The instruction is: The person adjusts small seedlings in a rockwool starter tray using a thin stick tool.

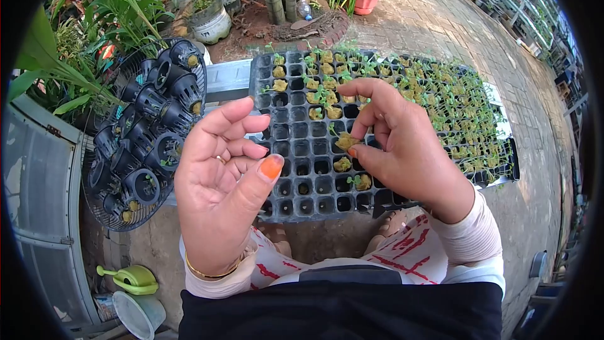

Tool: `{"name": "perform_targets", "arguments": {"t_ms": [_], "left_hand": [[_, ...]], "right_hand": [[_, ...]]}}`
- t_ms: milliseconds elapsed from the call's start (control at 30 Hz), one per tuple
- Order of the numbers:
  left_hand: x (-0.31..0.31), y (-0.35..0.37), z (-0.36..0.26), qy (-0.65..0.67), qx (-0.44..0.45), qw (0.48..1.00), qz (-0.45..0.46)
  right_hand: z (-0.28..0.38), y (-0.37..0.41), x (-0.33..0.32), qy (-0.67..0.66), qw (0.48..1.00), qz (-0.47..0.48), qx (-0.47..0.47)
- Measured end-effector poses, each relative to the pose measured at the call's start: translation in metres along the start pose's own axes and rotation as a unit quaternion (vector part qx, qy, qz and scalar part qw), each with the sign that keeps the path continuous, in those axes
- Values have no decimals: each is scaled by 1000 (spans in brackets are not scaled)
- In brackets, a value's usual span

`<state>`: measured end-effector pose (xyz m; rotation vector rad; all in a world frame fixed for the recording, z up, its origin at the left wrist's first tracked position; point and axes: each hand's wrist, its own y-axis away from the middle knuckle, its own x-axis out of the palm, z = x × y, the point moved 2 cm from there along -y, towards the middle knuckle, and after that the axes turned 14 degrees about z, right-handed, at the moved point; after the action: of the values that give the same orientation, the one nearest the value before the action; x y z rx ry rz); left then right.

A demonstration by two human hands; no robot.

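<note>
A black seedling tray point(302, 131) lies in front of me, its left cells mostly bare and its right side full of sprouts in yellowish plugs. My right hand point(402, 135) is over the middle of the tray, thumb and fingers pinched on a plug with a small seedling point(345, 141). Just below it, another plug point(342, 164) sits in a cell, and a sprouted plug point(362, 182) is lower still. My left hand point(223, 176) hovers at the tray's left edge, palm up, fingers apart and slightly curled, holding nothing.
At the left, a black basket point(104, 214) holds several black net pots point(151, 101). A green watering can point(135, 279) and a pale bucket point(137, 315) stand at the lower left. Potted plants and a red pot point(366, 5) are beyond the tray.
</note>
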<state>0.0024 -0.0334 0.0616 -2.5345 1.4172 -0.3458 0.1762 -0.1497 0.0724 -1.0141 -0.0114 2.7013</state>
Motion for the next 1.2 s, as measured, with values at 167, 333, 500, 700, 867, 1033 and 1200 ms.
{"name": "perform_targets", "arguments": {"t_ms": [167,333,500,700,867,1033,1200], "left_hand": [[-7,-2,-2,-10,11,1000,-26],[-10,-3,0,-8,12,1000,-26],[-13,-2,0,-39,26,999,-13],[-12,1,-3,-30,30,999,-14],[-11,3,-4,-29,30,999,-14],[-10,3,-4,-22,29,999,-7],[-10,4,-3,-20,28,999,-13]], "right_hand": [[5,-16,8,57,996,66,16],[11,-18,16,61,992,104,35],[13,-15,24,41,990,126,54],[11,-17,25,35,989,122,75],[11,-15,27,48,988,125,81],[3,-14,32,61,989,120,67],[9,-11,30,54,988,124,72]]}}
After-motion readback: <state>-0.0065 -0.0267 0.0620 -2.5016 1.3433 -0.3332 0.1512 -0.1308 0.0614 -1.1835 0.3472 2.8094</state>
